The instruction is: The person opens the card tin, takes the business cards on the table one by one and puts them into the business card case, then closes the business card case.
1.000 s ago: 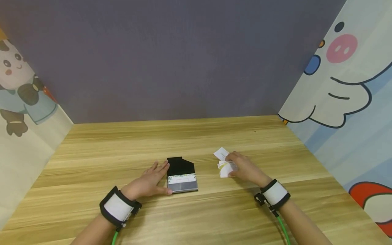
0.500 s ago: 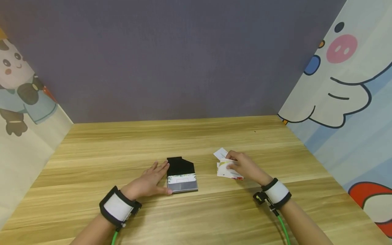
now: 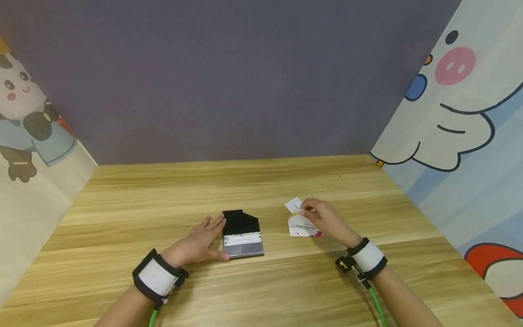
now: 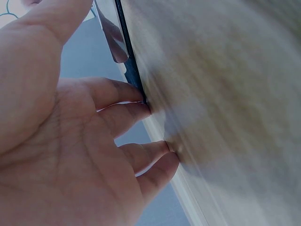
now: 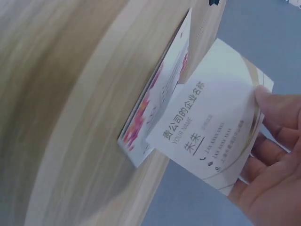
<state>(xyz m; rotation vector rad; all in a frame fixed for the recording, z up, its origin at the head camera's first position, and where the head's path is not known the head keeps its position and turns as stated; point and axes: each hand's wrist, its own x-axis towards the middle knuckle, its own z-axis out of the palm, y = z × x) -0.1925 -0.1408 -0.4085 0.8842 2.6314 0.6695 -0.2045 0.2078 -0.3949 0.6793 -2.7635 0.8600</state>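
Note:
A business card case (image 3: 244,250) with a black lid (image 3: 241,221) folded back lies on the table, a floral-edged card (image 3: 243,238) inside it. My left hand (image 3: 198,240) lies along the left side of the case, fingers spread, thumb at its front corner and fingertips at the lid. My right hand (image 3: 327,222) pinches a white business card (image 5: 207,117) between thumb and fingers, tilted above the pile. Under it is a small stack of business cards (image 3: 304,229), the top one with red flowers at a corner. Another white card (image 3: 293,205) lies just behind the stack.
The wood-grain table (image 3: 253,290) meets a grey panel (image 3: 237,81) at the back. Cartoon-printed curtains (image 3: 470,136) stand at both sides. Each wrist wears a strapped camera with a green cable (image 3: 377,304).
My right hand has lifted a card from the stack and tilted it up, baring the red-flowered card beneath. The left hand and the case have not moved.

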